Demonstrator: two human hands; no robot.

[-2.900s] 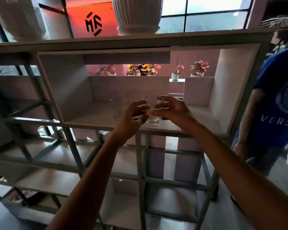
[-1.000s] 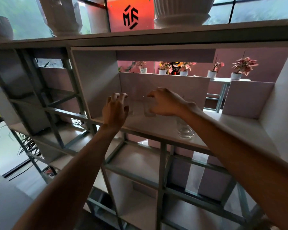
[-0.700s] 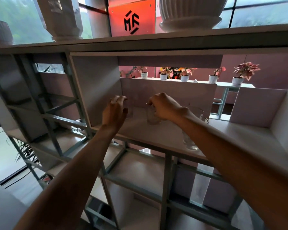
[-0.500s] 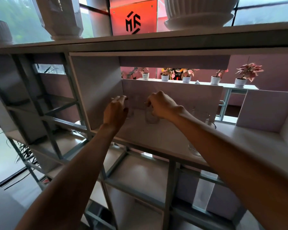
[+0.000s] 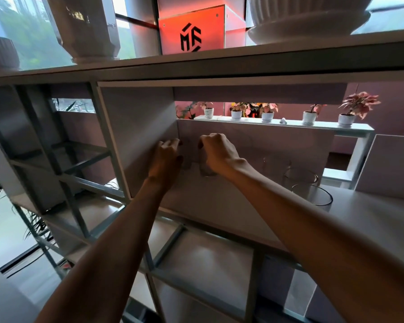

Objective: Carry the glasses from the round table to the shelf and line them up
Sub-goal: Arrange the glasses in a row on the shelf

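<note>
Placing step: right hand has its fingers clamped on a glass, deep left on the shelf. Left hand curled alongside, and I can't tell its grip. Next I'd release in line with the other glasses.

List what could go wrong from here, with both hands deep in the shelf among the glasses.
1. The right forearm passes close beside the front glass, the one nearest the shelf front; pulling back carelessly could knock it off.
2. The right hand grips the held glass close to the corner glass by the left hand; they might clink or chip.
3. The clear glasses look faint in this dim light, so spacing is easy to misjudge.
</note>
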